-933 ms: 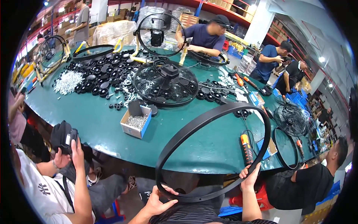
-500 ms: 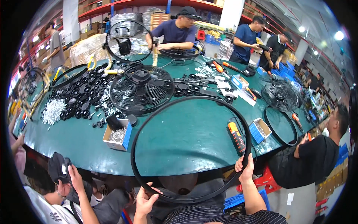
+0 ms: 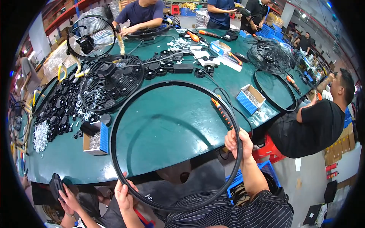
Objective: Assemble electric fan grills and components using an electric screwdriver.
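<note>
A large black hoop [image 3: 113,136], like a fan's outer ring, is held up in front of me, tilted over the table's near edge and my lap. My left hand [image 3: 124,193] is closed on its lower left rim, thumb and fingers around it. On the right side of the rim, my right hand [image 3: 239,143] grips it with bent fingers. Just beyond that hand, an orange-and-black power screwdriver [image 3: 222,111] lies on the green table [image 3: 167,129], partly hidden by the hoop. Its dark cable runs along the right.
Boxes of small screws, one left [image 3: 102,140] and one right [image 3: 251,99], flank the hoop. A fan grille with motor [image 3: 110,81] lies beside piled black round parts [image 3: 57,108]. Another hoop and grille [image 3: 270,57] lie right. A blue crate [image 3: 270,167] stands below. Co-workers surround the table.
The hoop and both my hands appear further left in the picture, with my right hand higher. The view itself has shifted, so the table's contents sit higher and more to the left.
</note>
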A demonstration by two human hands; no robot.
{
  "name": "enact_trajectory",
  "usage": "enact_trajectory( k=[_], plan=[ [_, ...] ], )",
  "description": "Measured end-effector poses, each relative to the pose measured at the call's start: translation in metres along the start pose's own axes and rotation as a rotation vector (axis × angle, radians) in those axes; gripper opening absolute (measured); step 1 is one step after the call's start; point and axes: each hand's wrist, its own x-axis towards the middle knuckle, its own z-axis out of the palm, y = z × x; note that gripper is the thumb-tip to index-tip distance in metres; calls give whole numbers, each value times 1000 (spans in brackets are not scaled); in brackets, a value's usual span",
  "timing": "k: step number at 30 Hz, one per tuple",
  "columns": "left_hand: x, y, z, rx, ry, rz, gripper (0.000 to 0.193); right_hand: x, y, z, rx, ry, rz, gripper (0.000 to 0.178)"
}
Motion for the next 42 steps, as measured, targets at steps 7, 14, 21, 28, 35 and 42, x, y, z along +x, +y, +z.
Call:
enact_trajectory(
  k=[7,14,21,28,35,42],
  plan=[
    [12,19,-18,83,5,-37,72,26,1,-7,133,-109,166,39],
    [44,55,-17,303,-51,152,72,90,-10,-10,-21,-239,447,26],
    [42,25,16,-310,-38,101,71,79,-1,2,382,91,246,28],
    [51,21,124,-305,-321,120,83,52,34,-35,524,217,177,28],
    [40,27,116,-159,-378,211,77,34,42,-6,517,287,231,32],
    [59,37,97,-87,-106,296,73,19,49,27,450,249,282,33]
  ],
)
